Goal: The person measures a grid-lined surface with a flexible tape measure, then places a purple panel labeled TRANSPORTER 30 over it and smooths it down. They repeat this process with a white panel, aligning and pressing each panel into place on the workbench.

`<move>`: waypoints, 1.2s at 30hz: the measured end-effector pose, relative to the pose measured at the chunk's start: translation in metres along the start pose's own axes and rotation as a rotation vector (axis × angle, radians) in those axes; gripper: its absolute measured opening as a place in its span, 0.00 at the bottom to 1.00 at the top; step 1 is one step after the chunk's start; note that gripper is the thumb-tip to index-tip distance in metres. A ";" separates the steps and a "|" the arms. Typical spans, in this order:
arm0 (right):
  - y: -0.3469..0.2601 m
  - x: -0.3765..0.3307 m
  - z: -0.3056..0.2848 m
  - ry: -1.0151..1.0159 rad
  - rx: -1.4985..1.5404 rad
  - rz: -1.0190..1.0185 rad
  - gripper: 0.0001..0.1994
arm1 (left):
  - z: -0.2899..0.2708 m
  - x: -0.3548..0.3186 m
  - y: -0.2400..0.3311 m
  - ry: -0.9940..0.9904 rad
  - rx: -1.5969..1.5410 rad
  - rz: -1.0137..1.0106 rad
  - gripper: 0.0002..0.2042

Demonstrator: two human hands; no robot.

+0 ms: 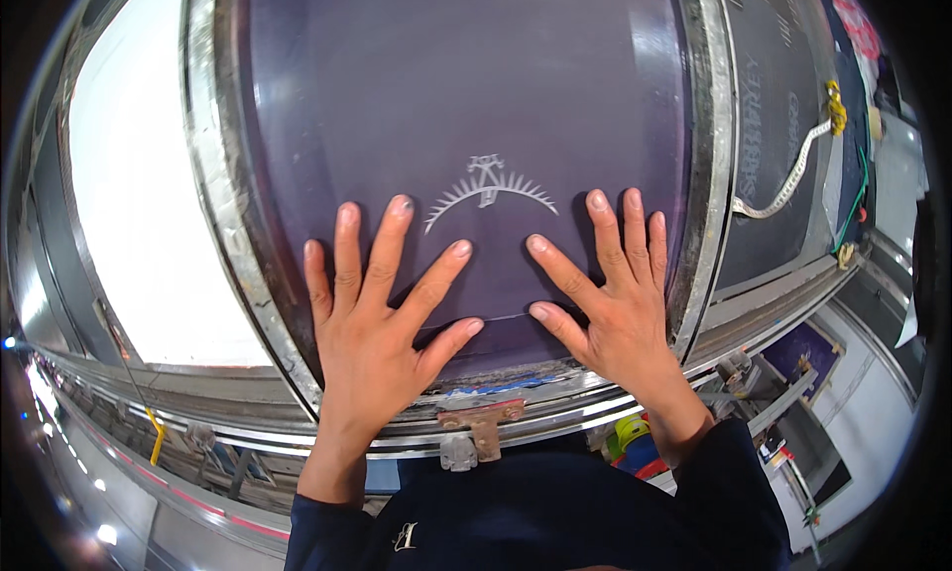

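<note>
A dark purple fabric [466, 85] lies flat on a metal-framed platen [223, 214], with a small white arc-shaped print [491, 189] on it. My left hand [382, 303] presses flat on the fabric just below and left of the print, fingers spread. My right hand [610, 293] lies flat to the right of it, fingers spread, its outer edge close to the frame's right rail. Neither hand holds anything. Both thumbs point toward each other near the fabric's lower edge.
A rusty metal bracket [481, 427] hangs from the frame's front edge between my arms. A bright white panel [149, 204] lies to the left. To the right sits a second dark platen [773, 125] with a white strip [793, 179] and yellow cord [835, 105].
</note>
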State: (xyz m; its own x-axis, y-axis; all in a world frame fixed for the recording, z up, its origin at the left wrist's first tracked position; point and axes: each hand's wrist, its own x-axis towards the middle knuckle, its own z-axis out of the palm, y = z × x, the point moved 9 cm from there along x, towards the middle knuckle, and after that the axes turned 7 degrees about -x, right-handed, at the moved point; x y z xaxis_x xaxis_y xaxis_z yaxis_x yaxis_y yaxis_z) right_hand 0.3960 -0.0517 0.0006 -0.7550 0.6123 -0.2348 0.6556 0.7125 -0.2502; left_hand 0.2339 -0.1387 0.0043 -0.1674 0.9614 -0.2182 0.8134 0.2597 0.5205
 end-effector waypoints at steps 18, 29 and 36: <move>0.002 0.001 -0.003 0.007 0.000 0.020 0.29 | 0.002 -0.002 0.001 0.002 0.049 0.018 0.30; -0.001 0.000 0.000 0.024 -0.041 0.007 0.28 | 0.002 -0.003 -0.004 -0.013 -0.023 -0.004 0.31; -0.004 0.002 -0.004 0.056 -0.029 0.001 0.28 | 0.001 -0.004 -0.004 0.005 -0.041 0.010 0.30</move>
State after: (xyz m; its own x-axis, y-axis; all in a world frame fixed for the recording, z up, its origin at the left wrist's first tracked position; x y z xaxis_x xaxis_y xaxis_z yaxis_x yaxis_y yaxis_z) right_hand 0.3921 -0.0515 0.0052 -0.7544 0.6306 -0.1822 0.6563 0.7210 -0.2221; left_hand 0.2321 -0.1440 0.0028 -0.1618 0.9645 -0.2087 0.7917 0.2531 0.5560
